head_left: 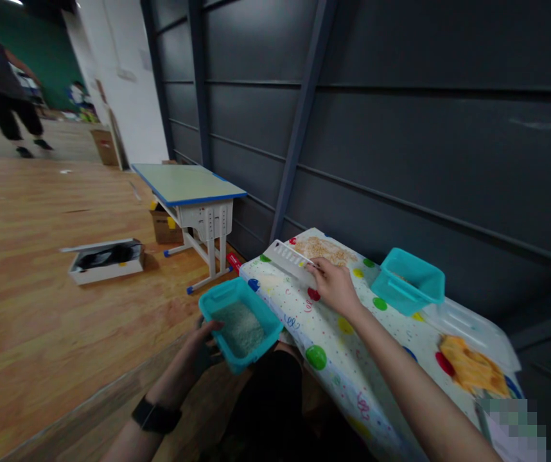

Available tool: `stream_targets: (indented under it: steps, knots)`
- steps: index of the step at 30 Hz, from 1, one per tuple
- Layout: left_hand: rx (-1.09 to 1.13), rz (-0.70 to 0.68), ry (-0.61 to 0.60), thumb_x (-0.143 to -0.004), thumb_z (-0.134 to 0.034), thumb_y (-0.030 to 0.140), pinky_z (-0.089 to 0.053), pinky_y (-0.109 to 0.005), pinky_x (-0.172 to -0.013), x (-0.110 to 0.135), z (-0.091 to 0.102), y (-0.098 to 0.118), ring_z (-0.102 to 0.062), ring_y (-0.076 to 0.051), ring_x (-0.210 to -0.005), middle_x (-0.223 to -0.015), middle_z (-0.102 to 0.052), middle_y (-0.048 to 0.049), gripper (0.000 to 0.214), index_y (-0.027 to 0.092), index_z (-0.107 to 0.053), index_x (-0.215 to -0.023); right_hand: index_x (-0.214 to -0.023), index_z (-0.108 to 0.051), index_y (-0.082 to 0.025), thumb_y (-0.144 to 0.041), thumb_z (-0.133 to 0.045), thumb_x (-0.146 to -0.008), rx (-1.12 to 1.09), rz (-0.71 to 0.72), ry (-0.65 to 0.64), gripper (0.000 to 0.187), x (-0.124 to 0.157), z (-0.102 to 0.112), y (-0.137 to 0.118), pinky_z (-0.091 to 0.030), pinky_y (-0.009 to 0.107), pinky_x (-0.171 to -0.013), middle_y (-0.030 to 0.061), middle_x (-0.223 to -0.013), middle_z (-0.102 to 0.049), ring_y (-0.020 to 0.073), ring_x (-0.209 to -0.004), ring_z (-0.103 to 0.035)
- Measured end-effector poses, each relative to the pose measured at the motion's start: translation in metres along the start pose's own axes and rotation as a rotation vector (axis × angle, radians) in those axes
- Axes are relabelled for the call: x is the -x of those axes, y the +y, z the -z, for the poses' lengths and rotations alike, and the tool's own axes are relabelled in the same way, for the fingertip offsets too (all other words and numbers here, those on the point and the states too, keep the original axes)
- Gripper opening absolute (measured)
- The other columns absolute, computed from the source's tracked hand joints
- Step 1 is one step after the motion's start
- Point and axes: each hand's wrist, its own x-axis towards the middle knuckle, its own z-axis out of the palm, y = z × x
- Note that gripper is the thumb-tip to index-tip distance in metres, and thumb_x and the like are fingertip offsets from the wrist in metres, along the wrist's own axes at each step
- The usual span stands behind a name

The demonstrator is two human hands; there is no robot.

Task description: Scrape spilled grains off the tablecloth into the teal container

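Observation:
My left hand is closed on the near left rim of a teal plastic container, holding it tilted beside the table's edge. White grains, like rice, lie inside it. Between the closed fingers of my right hand is a flat white slotted plastic piece, held low over the patterned tablecloth; its exact kind is unclear. Just beyond this piece, a spread of tan grains lies on the cloth. A second teal container stands to the right, with a little something at its bottom.
A clear plastic lid and a crumpled orange cloth lie at the table's right. Dark wall panels rise behind. Leftward are a desk, an open white box on the floor, and a person farther off.

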Motion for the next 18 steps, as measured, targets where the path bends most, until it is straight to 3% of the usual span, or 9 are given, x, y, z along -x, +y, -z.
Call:
stream_targets:
  steps: [3, 7, 10, 18]
  knots:
    - [0.003, 0.028, 0.050, -0.093, -0.079, 0.023, -0.063, -0.036, -0.062, -0.003, -0.001, 0.001, -0.076, -0.025, -0.071, -0.092, -0.073, -0.0019, 0.051, 0.033, -0.058, -0.138, -0.091, -0.077, -0.023, -0.034, -0.064, -0.099, -0.151, -0.149, 0.072, 0.019, 0.003, -0.010, -0.019, -0.054, 0.035, -0.080, 0.0095, -0.091, -0.085, 0.0274, -0.085, -0.076]
    - [-0.003, 0.028, 0.054, -0.094, -0.078, 0.022, -0.063, -0.036, -0.060, -0.005, -0.002, 0.002, -0.074, -0.023, -0.068, -0.095, -0.072, -0.0020, 0.053, 0.034, -0.057, -0.141, -0.080, -0.069, -0.024, -0.037, -0.069, -0.092, -0.463, -0.435, 0.014, 0.018, 0.014, -0.038, -0.037, -0.056, 0.033, -0.065, 0.0067, -0.079, -0.081, 0.0245, -0.069, -0.074]
    - [0.000, 0.044, 0.035, -0.094, -0.078, 0.022, -0.063, -0.035, -0.059, -0.006, -0.002, 0.003, -0.073, -0.022, -0.067, -0.095, -0.071, -0.0019, 0.057, 0.033, -0.056, -0.145, -0.081, -0.067, -0.025, -0.041, -0.073, -0.088, -0.640, -0.577, 0.004, 0.018, 0.023, -0.059, -0.043, -0.058, 0.031, -0.058, 0.0049, -0.078, -0.081, 0.0232, -0.065, -0.074]
    - [-0.003, 0.036, 0.017, -0.091, -0.079, 0.022, -0.064, -0.038, -0.060, -0.005, -0.002, 0.002, -0.075, -0.025, -0.067, -0.095, -0.073, -0.0035, 0.061, 0.033, -0.055, -0.146, -0.080, -0.065, -0.026, -0.046, -0.081, -0.084, -0.657, -0.625, 0.025, 0.025, 0.041, -0.079, -0.040, -0.059, 0.032, -0.054, 0.0056, -0.076, -0.080, 0.0256, -0.067, -0.076]
